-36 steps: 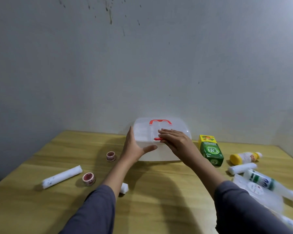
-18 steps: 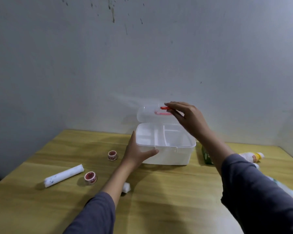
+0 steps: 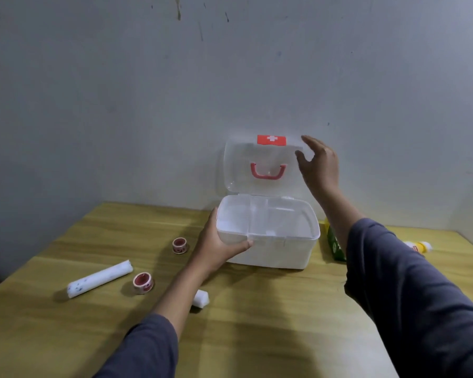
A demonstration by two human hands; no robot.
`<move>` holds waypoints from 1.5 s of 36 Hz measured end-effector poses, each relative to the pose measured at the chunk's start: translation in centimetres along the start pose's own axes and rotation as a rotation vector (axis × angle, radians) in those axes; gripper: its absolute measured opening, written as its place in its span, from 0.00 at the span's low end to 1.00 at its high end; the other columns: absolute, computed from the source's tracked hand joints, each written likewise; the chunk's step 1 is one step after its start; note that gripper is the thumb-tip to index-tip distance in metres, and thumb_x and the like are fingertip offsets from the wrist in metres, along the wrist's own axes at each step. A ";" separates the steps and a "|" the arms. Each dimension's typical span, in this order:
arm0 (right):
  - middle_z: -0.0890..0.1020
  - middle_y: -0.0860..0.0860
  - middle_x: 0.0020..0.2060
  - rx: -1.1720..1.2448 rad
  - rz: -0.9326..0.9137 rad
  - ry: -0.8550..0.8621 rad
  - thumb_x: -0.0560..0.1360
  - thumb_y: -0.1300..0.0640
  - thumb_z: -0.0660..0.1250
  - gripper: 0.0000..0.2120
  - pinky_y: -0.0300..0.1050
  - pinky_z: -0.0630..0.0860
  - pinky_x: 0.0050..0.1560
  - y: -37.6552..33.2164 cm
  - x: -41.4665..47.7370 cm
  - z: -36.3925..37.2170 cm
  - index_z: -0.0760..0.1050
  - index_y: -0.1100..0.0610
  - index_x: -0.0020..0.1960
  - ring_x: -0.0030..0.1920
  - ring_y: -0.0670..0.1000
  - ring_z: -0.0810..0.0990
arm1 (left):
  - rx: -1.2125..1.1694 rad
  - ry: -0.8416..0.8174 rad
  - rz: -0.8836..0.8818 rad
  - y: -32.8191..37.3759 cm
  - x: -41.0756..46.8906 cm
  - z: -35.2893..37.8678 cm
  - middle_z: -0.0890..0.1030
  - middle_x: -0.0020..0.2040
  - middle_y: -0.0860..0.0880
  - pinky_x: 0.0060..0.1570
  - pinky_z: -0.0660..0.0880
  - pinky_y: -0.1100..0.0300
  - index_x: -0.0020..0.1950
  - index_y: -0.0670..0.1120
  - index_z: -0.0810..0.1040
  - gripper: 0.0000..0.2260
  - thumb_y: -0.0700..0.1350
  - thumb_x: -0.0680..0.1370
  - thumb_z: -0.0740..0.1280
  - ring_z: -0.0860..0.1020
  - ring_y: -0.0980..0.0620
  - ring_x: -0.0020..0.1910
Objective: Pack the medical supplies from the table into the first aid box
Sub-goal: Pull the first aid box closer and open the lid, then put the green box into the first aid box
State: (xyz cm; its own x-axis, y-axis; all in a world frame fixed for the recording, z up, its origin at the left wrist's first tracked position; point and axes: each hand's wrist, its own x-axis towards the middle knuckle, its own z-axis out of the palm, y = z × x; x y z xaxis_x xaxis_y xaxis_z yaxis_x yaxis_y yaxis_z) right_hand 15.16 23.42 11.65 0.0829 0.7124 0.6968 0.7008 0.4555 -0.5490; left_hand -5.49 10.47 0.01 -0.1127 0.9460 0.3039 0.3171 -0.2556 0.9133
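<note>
Left hand [image 3: 216,249] on table-top [image 3: 257,323] box [image 3: 284,255]

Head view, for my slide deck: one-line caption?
Left hand steadies the open first aid box; right hand beside its raised lid.

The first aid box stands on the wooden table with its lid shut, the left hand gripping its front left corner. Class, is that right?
Not quite. The head view shows the lid swung fully open and upright, not shut. The rest holds: the first aid box stands on the wooden table, and the left hand grips its front left corner.
</note>
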 end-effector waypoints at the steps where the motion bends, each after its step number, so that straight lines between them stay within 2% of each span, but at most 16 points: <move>1: 0.76 0.54 0.65 0.032 0.035 0.012 0.74 0.60 0.65 0.19 0.46 0.69 0.66 0.5 -0.2 0.1 0.73 0.58 0.65 0.65 0.53 0.75 | 0.010 -0.002 0.002 0.0 -0.2 -0.1 0.75 0.63 0.59 0.62 0.74 0.53 0.68 0.61 0.64 0.39 0.53 0.61 0.78 0.74 0.59 0.62; 5: 0.75 0.56 0.65 0.181 0.152 0.046 0.73 0.66 0.65 0.22 0.52 0.73 0.63 1.8 -1.5 0.7 0.71 0.60 0.67 0.62 0.56 0.76 | 0.035 0.008 -0.011 -0.2 -0.8 -0.1 0.73 0.66 0.57 0.64 0.72 0.49 0.69 0.61 0.63 0.42 0.57 0.60 0.79 0.72 0.57 0.65; 9: 0.75 0.58 0.65 0.259 0.230 0.019 0.73 0.68 0.64 0.25 0.51 0.75 0.62 2.5 -3.0 1.0 0.68 0.59 0.69 0.61 0.56 0.77 | 0.035 0.022 -0.018 -0.5 -1.5 -0.2 0.71 0.67 0.55 0.65 0.71 0.47 0.71 0.59 0.62 0.45 0.60 0.58 0.79 0.71 0.55 0.67; 12: 0.75 0.58 0.64 0.286 0.268 0.008 0.72 0.70 0.64 0.26 0.49 0.75 0.60 3.0 -4.0 1.0 0.68 0.57 0.69 0.60 0.55 0.78 | 0.021 0.044 -0.013 -0.4 -2.0 -0.4 0.71 0.66 0.57 0.65 0.71 0.50 0.68 0.59 0.64 0.43 0.59 0.57 0.79 0.71 0.58 0.66; 15: 0.77 0.57 0.60 0.301 0.298 -0.020 0.71 0.73 0.60 0.30 0.46 0.77 0.52 3.6 -4.9 0.8 0.67 0.55 0.70 0.55 0.55 0.79 | 0.027 0.038 -0.016 -0.2 -2.5 -0.6 0.70 0.67 0.58 0.66 0.71 0.51 0.68 0.61 0.62 0.44 0.59 0.57 0.79 0.69 0.58 0.66; 18: 0.74 0.51 0.55 0.367 0.339 -0.090 0.70 0.75 0.58 0.34 0.45 0.76 0.46 4.2 -5.8 0.8 0.64 0.51 0.72 0.49 0.53 0.77 | 0.046 0.028 -0.030 -0.2 -2.6 -0.7 0.66 0.70 0.56 0.67 0.68 0.52 0.71 0.59 0.60 0.48 0.63 0.56 0.77 0.66 0.56 0.69; 23: 0.72 0.51 0.57 0.472 0.408 -0.134 0.71 0.76 0.59 0.36 0.50 0.77 0.49 4.3 -6.3 0.8 0.61 0.49 0.73 0.49 0.53 0.74 | 0.049 0.038 -0.070 0.3 -2.4 -0.5 0.61 0.72 0.57 0.69 0.62 0.56 0.75 0.55 0.57 0.53 0.66 0.55 0.76 0.62 0.59 0.70; 26: 0.72 0.55 0.62 0.486 0.403 -0.156 0.71 0.76 0.60 0.37 0.50 0.77 0.50 4.0 -6.3 0.8 0.60 0.50 0.74 0.52 0.53 0.74 | 0.020 0.042 -0.073 0.0 -2.3 -0.2 0.66 0.72 0.55 0.69 0.66 0.49 0.73 0.57 0.60 0.52 0.69 0.54 0.76 0.65 0.55 0.71; 29: 0.72 0.56 0.66 0.482 0.389 -0.176 0.71 0.76 0.60 0.37 0.45 0.77 0.48 4.0 -6.2 0.7 0.59 0.50 0.74 0.54 0.52 0.74 | -0.010 0.041 -0.080 -0.1 -2.5 -0.1 0.67 0.72 0.55 0.68 0.68 0.48 0.73 0.57 0.59 0.52 0.69 0.54 0.76 0.66 0.54 0.71; 34: 0.72 0.55 0.67 0.382 0.350 -0.213 0.73 0.73 0.61 0.34 0.42 0.73 0.49 3.9 -6.2 0.2 0.59 0.50 0.74 0.62 0.54 0.75 | -0.031 0.058 -0.061 0.3 -2.6 0.0 0.66 0.72 0.56 0.70 0.66 0.51 0.72 0.57 0.60 0.49 0.65 0.55 0.76 0.65 0.56 0.71; 36: 0.73 0.55 0.67 0.292 0.323 -0.206 0.74 0.69 0.62 0.31 0.41 0.71 0.54 4.1 -6.5 -0.4 0.60 0.52 0.74 0.65 0.53 0.73 | -0.041 0.064 -0.050 0.5 -2.7 0.2 0.66 0.71 0.57 0.69 0.65 0.54 0.71 0.60 0.59 0.47 0.63 0.56 0.76 0.64 0.57 0.70; 39: 0.73 0.57 0.66 0.190 0.328 -0.128 0.74 0.64 0.63 0.28 0.47 0.69 0.64 4.9 -7.6 -1.7 0.63 0.54 0.73 0.66 0.55 0.71 | -0.050 0.067 -0.034 0.7 -2.7 0.4 0.65 0.70 0.58 0.68 0.64 0.56 0.68 0.63 0.59 0.44 0.62 0.57 0.75 0.64 0.57 0.70; 41: 0.72 0.57 0.67 0.109 0.353 -0.081 0.75 0.61 0.63 0.26 0.51 0.66 0.68 5.7 -8.7 -2.6 0.63 0.55 0.72 0.67 0.57 0.69 | -0.057 0.066 -0.040 0.7 -2.6 0.5 0.64 0.69 0.59 0.67 0.63 0.58 0.70 0.62 0.58 0.45 0.63 0.56 0.75 0.63 0.57 0.71; 47: 0.65 0.59 0.70 -0.125 0.421 -0.129 0.74 0.52 0.65 0.31 0.52 0.61 0.69 8.2 -12.4 -4.4 0.59 0.58 0.73 0.71 0.58 0.61 | -0.081 0.069 -0.025 0.9 -2.6 0.8 0.68 0.70 0.56 0.69 0.66 0.52 0.67 0.63 0.60 0.42 0.61 0.57 0.76 0.66 0.55 0.70; 51: 0.64 0.60 0.69 -0.189 0.535 -0.263 0.70 0.47 0.69 0.38 0.59 0.67 0.65 8.9 -13.8 -4.6 0.56 0.56 0.73 0.69 0.62 0.64 | -0.085 0.058 -0.011 1.0 -2.7 0.9 0.70 0.68 0.57 0.69 0.67 0.51 0.66 0.64 0.62 0.40 0.61 0.59 0.76 0.67 0.56 0.69; 54: 0.67 0.60 0.65 -0.198 0.606 -0.316 0.70 0.49 0.68 0.36 0.59 0.71 0.58 8.8 -14.4 -4.6 0.56 0.56 0.72 0.65 0.62 0.68 | -0.078 0.057 -0.019 0.8 -2.6 0.9 0.70 0.69 0.56 0.69 0.67 0.49 0.68 0.62 0.62 0.41 0.61 0.59 0.76 0.67 0.55 0.69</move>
State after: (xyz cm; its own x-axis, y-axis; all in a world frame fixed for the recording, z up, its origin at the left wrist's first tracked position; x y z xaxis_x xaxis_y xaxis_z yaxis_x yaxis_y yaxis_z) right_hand 23.39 14.76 -1.10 0.3109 0.9439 0.1116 0.7144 -0.1547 -0.6824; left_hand -4.09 7.99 -0.26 -0.1726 0.9385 0.2990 0.2400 -0.2543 0.9369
